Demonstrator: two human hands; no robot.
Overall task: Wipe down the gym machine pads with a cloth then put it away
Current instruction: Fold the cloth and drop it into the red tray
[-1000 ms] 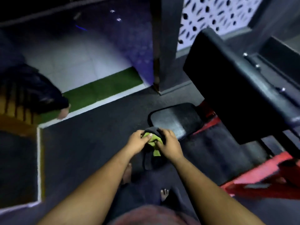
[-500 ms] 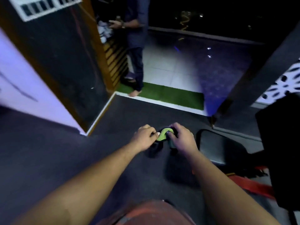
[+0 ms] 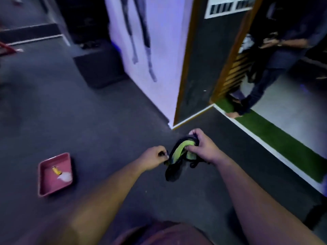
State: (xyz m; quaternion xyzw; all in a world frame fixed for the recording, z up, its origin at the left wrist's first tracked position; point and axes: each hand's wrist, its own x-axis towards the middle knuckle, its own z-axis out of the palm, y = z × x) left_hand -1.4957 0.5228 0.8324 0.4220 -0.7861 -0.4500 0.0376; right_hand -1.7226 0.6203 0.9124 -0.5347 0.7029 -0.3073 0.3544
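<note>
A green cloth [image 3: 182, 149] sits partly inside a small black drawstring pouch [image 3: 174, 171] held in front of me above the dark floor. My right hand [image 3: 203, 147] grips the pouch's upper rim and presses the cloth with its thumb. My left hand [image 3: 154, 157] pinches the pouch's left edge or cord. The pouch's lower part hangs loose below both hands. No gym machine pad is in view.
A pink tray [image 3: 53, 187] with a small yellow item and a white item lies on the floor at lower left. A white wall corner [image 3: 159, 68] stands ahead, a dark box [image 3: 99, 68] beside it. A person [image 3: 269, 68] stands at upper right by a green turf strip [image 3: 283, 144].
My view has swung left, away from the machine pads, which have left the frame; the pink tray has come into view. My hands have drawn slightly apart on the pouch.
</note>
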